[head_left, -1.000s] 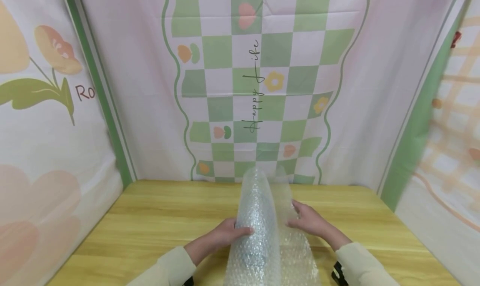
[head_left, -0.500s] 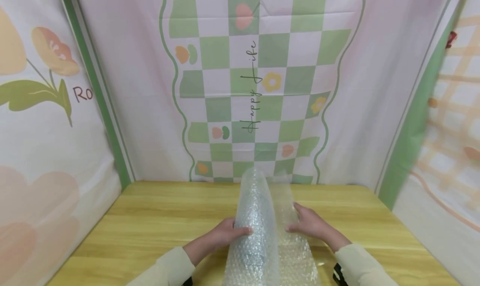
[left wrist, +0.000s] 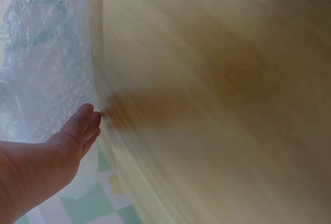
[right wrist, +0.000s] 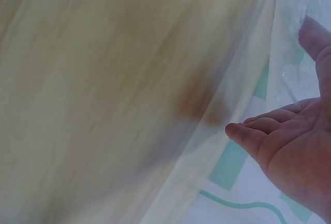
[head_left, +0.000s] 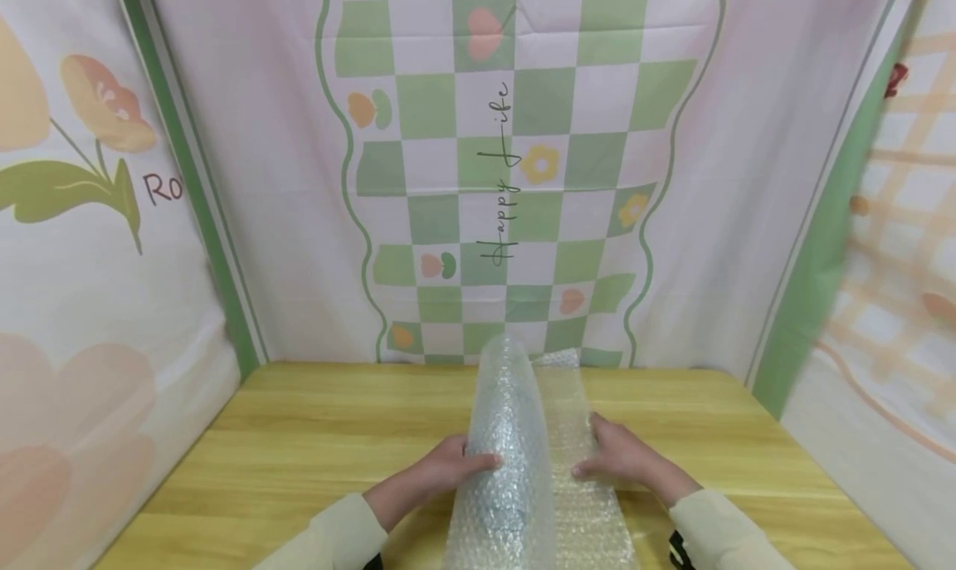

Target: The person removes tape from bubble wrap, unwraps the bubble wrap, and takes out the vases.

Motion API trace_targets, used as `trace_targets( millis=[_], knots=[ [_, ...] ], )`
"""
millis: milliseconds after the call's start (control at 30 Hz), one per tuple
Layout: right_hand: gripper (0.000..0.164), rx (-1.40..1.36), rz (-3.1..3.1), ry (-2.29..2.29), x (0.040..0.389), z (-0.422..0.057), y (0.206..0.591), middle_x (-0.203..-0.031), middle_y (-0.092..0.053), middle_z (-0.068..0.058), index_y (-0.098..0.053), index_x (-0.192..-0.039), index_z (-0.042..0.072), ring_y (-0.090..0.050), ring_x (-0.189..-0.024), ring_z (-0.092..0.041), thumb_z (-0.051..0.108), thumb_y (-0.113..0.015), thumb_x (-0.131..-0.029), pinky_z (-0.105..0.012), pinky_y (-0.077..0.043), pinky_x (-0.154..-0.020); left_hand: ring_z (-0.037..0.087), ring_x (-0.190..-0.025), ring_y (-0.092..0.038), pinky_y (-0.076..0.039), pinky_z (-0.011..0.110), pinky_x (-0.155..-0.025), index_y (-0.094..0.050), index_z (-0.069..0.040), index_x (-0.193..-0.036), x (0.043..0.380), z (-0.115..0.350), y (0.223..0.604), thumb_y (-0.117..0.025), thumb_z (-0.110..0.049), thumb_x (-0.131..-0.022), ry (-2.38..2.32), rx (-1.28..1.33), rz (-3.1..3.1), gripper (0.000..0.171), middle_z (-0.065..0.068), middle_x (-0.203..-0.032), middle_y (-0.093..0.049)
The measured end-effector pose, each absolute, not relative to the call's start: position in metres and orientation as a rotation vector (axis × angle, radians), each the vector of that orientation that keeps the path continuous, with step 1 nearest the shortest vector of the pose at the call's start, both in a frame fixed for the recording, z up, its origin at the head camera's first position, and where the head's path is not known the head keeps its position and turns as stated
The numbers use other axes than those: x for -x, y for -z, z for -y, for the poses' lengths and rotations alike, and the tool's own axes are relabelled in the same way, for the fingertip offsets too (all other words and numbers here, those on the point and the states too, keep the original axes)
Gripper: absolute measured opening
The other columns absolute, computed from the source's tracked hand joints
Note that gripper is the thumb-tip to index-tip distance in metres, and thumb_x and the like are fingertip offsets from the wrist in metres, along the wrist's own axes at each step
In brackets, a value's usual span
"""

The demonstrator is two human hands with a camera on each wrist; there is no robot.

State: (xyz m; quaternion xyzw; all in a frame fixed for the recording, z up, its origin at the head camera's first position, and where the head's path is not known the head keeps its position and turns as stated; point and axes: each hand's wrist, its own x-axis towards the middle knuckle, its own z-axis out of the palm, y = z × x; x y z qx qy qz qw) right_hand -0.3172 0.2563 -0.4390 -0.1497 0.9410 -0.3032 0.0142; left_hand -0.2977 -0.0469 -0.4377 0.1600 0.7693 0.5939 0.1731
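Note:
A sheet of clear bubble wrap (head_left: 508,504) stands in a tall folded bulge in front of me, with a loose flap (head_left: 582,504) to its right. Something bluish-grey shows faintly through it; its kind cannot be told. My left hand (head_left: 448,464) holds the left side of the bulge, thumb on top and fingers mostly hidden at its side. In the left wrist view, that hand (left wrist: 62,154) lies against the wrap. My right hand (head_left: 623,454) touches the flap's right edge. Its fingers look straight and its thumb stands apart in the right wrist view, where the hand (right wrist: 295,141) is seen from the palm side.
The wrap rests on a wooden table (head_left: 336,412). A checked green and white cloth (head_left: 489,163) hangs behind the far edge. Patterned curtains (head_left: 75,304) close off both sides. Dark bands show under both cream sleeves (head_left: 329,537).
The flap's far end has come down and now shows a sharp edge. My right hand has shifted slightly toward me along the flap. My left hand has stayed on the bulge.

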Motion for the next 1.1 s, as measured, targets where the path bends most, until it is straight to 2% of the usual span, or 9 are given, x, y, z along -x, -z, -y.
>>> trace_targets(
  millis=[333, 567, 800, 933, 1100],
  knots=[
    [0.112, 0.432, -2.943, 0.847, 0.3159, -0.2584, 0.4423, -0.133, -0.033, -0.048, -0.023, -0.135, -0.028, -0.036, -0.124, -0.058, 0.031, -0.088, -0.065, -0.063, -0.028, -0.106, 0.030, -0.100, -0.062, -0.052, 0.049, -0.090, -0.052, 0.006, -0.129, 0.2989, 0.0468, 0.4388, -0.067, -0.029, -0.091, -1.681, -0.448, -2.174, 0.054, 0.010, -0.108, -0.064],
    [0.118, 0.454, -2.953, 0.828, 0.3158, -0.2584, 0.4426, -0.140, -0.016, -0.049, -0.015, -0.135, -0.030, -0.019, -0.131, -0.060, 0.031, -0.088, -0.066, -0.062, -0.017, -0.110, 0.030, -0.100, -0.062, -0.053, 0.049, -0.089, -0.051, 0.005, -0.130, 0.3004, 0.0468, 0.4420, -0.067, -0.029, -0.092, -1.679, -0.445, -2.169, 0.054, 0.010, -0.108, -0.064],
    [0.124, 0.422, -2.959, 0.782, 0.3146, -0.2588, 0.4423, -0.143, -0.004, -0.048, -0.005, -0.138, -0.028, -0.005, -0.135, -0.058, 0.035, -0.086, -0.068, -0.061, -0.009, -0.112, 0.029, -0.099, -0.063, -0.053, 0.048, -0.089, -0.052, 0.005, -0.129, 0.3001, 0.0466, 0.4404, -0.067, -0.031, -0.091, -1.663, -0.442, -2.198, 0.054, 0.010, -0.108, -0.064],
    [0.122, 0.474, -2.978, 0.766, 0.3153, -0.2596, 0.4430, -0.146, -0.004, -0.045, -0.007, -0.140, -0.025, -0.005, -0.136, -0.056, 0.034, -0.086, -0.069, -0.060, -0.009, -0.112, 0.029, -0.098, -0.063, -0.054, 0.048, -0.088, -0.053, 0.006, -0.128, 0.2996, 0.0462, 0.4391, -0.067, -0.030, -0.091, -1.666, -0.443, -2.208, 0.054, 0.010, -0.106, -0.064],
    [0.113, 0.563, -3.020, 0.697, 0.3162, -0.2576, 0.4415, -0.148, -0.011, -0.042, -0.015, -0.142, -0.022, -0.011, -0.138, -0.054, 0.029, -0.085, -0.069, -0.059, -0.013, -0.112, 0.030, -0.100, -0.062, -0.052, 0.049, -0.090, -0.052, 0.006, -0.129, 0.2998, 0.0460, 0.4393, -0.067, -0.030, -0.091, -1.663, -0.445, -2.195, 0.055, 0.010, -0.109, -0.064]
  ],
)
